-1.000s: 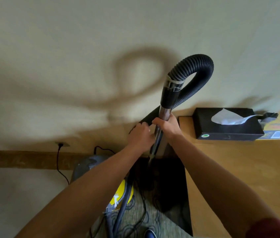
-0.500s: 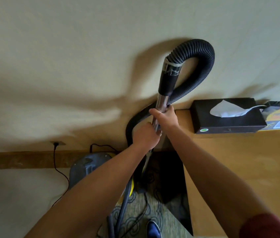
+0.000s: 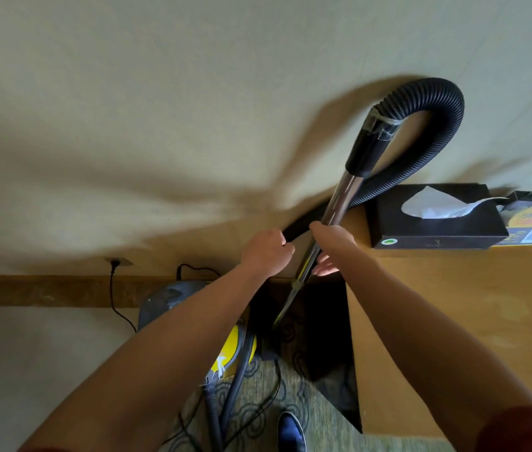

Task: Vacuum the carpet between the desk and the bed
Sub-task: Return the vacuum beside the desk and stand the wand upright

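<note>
The right hand (image 3: 330,246) grips the metal wand (image 3: 330,220) of the vacuum, fingers wrapped round the shiny tube; the left hand (image 3: 266,251) is curled round the black hose (image 3: 434,132) where it dips behind the wand. The wand slants up to the right, its smooth chrome ending in a black cuff wound with clear tape, and from there the ribbed hose arches over in a tight loop against the wall (image 3: 160,93) and comes back down past the desk corner. The wand's lower end drops into the dark gap beside the desk (image 3: 453,321), whose straight left edge walls off the right side of a narrow strip of carpet (image 3: 258,402). That carpet is green-grey with dark swirls and lies at the bottom middle, crowded by the vacuum body (image 3: 173,298), grey with a yellow round part, a second run of hose and a loose black cord (image 3: 118,305) plugged into a wall socket (image 3: 115,263). A wooden baseboard (image 3: 46,290) runs along the wall's foot on the left. On the smooth tan desktop sits a black tissue box (image 3: 437,223), a white tissue poking out, close to the wall. A dark shoe (image 3: 290,430) stands on the carpet at the bottom edge.
</note>
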Motion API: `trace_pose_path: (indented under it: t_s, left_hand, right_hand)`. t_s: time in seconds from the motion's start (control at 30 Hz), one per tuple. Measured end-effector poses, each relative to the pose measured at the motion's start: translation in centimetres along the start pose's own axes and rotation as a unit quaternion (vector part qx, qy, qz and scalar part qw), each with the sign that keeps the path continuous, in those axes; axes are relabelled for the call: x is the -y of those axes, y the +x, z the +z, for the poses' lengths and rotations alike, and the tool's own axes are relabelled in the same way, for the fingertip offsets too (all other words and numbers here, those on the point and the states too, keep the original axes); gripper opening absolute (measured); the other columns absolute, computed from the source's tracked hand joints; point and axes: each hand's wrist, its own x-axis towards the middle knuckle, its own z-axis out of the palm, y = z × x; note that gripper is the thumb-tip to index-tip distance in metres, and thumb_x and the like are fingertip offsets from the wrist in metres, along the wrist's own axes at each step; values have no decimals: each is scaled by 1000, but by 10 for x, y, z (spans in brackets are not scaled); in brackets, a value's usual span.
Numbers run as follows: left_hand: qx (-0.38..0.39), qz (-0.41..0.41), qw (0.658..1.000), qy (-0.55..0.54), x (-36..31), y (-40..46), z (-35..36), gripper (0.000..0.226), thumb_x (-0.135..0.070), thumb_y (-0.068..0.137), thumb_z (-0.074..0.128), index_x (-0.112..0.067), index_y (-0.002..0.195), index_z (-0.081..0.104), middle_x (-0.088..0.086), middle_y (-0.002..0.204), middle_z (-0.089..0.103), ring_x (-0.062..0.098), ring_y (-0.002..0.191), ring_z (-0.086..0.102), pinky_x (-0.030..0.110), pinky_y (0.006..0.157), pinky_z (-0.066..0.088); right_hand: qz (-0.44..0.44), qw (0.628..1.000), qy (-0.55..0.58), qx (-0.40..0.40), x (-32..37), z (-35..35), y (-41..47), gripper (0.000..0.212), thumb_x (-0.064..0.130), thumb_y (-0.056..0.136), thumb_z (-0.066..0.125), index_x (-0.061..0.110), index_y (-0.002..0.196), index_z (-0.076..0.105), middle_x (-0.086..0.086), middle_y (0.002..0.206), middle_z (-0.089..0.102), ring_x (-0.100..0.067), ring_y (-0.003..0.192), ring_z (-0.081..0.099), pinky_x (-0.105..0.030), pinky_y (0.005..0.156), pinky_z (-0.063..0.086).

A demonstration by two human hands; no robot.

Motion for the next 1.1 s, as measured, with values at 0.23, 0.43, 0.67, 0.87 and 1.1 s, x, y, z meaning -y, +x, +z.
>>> trace_pose_path:
  t_s: [0.23, 0.43, 0.67, 0.87, 1.1]
  left_hand:
    - [-43, -21, 999, -3, 6, -13, -29, 23, -31, 92, 48, -15, 96, 64, 3, 91, 64, 24, 86, 61, 39, 81, 53]
    - [-112, -25, 989, -98, 44, -39, -46, 40, -40, 96, 53, -19, 130, 59, 2, 130, 58, 19, 117, 58, 31, 95, 47]
    - [-219, -127, 964, -81, 172, -86, -69, 68, -68, 87, 56, -28, 141, 48, 7, 140, 51, 26, 128, 51, 37, 103, 45]
    - [-260, -241, 935, -25, 304, -124, -80, 59, -63, 91, 55, -25, 135, 58, 14, 128, 55, 31, 118, 56, 38, 97, 50]
    - [-244, -307, 920, -14, 432, -97, -57, 58, -59, 95, 52, -22, 140, 55, 12, 138, 45, 30, 122, 52, 41, 94, 53]
  right_hand:
    - [16, 996, -30, 85, 35, -7, -15, 80, 68, 88, 42, -6, 97, 69, -24, 81, 75, -29, 57, 72, -34, 47, 57]
    - [-176, 975, -102, 93, 47, 36, -49, 37, 39, 93, 57, 7, 108, 69, -8, 87, 74, -23, 68, 73, -40, 67, 63]
    - [-387, 902, -165, 92, 52, 139, -104, 53, 53, 89, 63, 23, 132, 58, 1, 127, 66, -19, 113, 62, -29, 90, 45]
    - [-422, 876, -197, 123, 55, 234, -120, 55, 56, 88, 62, 21, 130, 59, -1, 128, 66, -21, 105, 65, -30, 88, 45]
    - [-415, 877, -199, 137, 60, 335, -98, 59, 62, 88, 58, 23, 132, 56, 1, 127, 65, -18, 103, 63, -32, 86, 48]
